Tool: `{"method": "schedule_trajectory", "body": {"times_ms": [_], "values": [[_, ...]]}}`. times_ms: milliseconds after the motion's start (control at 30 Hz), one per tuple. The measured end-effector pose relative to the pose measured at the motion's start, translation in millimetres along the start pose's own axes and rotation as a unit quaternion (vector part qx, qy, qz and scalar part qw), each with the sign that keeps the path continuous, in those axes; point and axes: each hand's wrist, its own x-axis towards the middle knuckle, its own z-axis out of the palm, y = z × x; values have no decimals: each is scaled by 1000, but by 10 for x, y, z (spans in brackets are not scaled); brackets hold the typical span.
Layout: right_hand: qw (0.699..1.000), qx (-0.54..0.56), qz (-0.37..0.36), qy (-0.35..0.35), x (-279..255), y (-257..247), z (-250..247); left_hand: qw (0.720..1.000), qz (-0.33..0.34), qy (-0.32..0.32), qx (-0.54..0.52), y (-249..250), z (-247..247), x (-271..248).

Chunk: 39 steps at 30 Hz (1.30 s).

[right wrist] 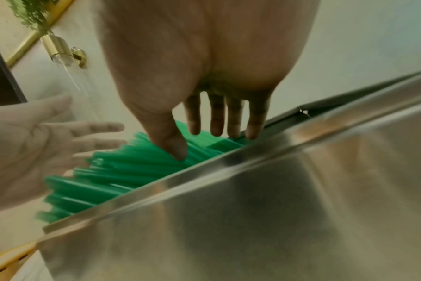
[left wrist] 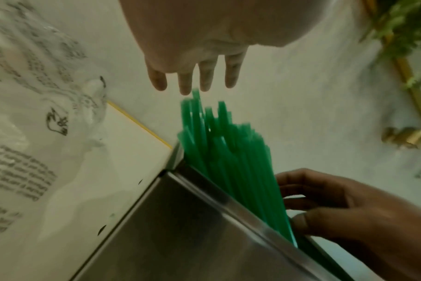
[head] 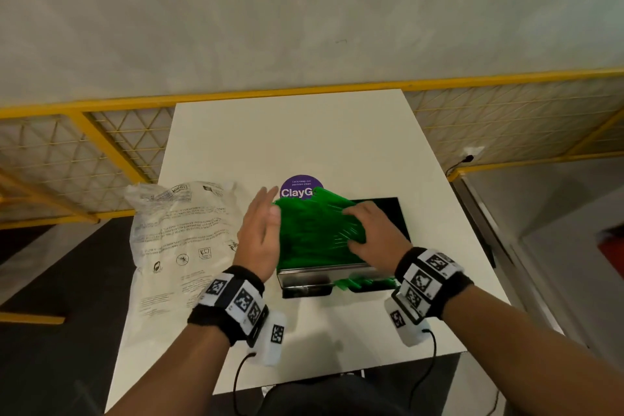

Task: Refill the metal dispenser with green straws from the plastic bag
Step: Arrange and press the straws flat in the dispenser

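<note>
A heap of green straws [head: 312, 230] lies in the open metal dispenser [head: 304, 279] on the white table, their left ends sticking out past its left side. My left hand [head: 261, 233] stands flat with straight fingers against those left ends [left wrist: 197, 114]. My right hand [head: 371, 233] lies on top of the straws [right wrist: 123, 171], fingers spread and pressing down. A few straws [head: 361, 282] poke out of the dispenser's front slot. The clear printed plastic bag [head: 175, 236] lies flat and crumpled to the left of the dispenser.
A purple round sticker [head: 300, 187] sits on the table [head: 304, 135] behind the straws. The dispenser's dark lid [head: 388, 213] lies open to the right. A yellow mesh railing [head: 101, 145] runs behind the table. Cables hang from my wrist bands.
</note>
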Motion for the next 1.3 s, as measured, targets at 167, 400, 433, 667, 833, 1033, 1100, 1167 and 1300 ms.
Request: {"method": "schedule_trajectory", "body": {"times_ms": [167, 400, 433, 667, 833, 1033, 1100, 1167, 1300], "values": [[999, -17, 46, -16, 82, 10, 10, 990, 1, -103, 92, -26, 86, -29], [997, -67, 14, -46, 131, -61, 128, 997, -20, -66, -19, -109, 150, -25], [998, -40, 20, -45, 143, -46, 104, 998, -27, -50, -39, -103, 140, -28], [988, -104, 38, -107, 208, -72, 130, 997, -42, -60, 0, -186, 205, -53], [981, -152, 17, -116, 261, -126, 96, 990, -53, -103, 80, -43, 133, 2], [982, -174, -37, -66, 264, -249, 76, 843, 155, -227, 463, 447, 104, 88], [986, -151, -55, -51, 273, -314, 104, 807, 173, -245, 509, 470, 204, 126], [990, -114, -62, -53, 270, -368, 143, 796, 152, -239, 535, 415, 257, 168], [995, -74, -54, -51, 210, -276, 144, 782, 150, -224, 561, 302, 233, 162]]}}
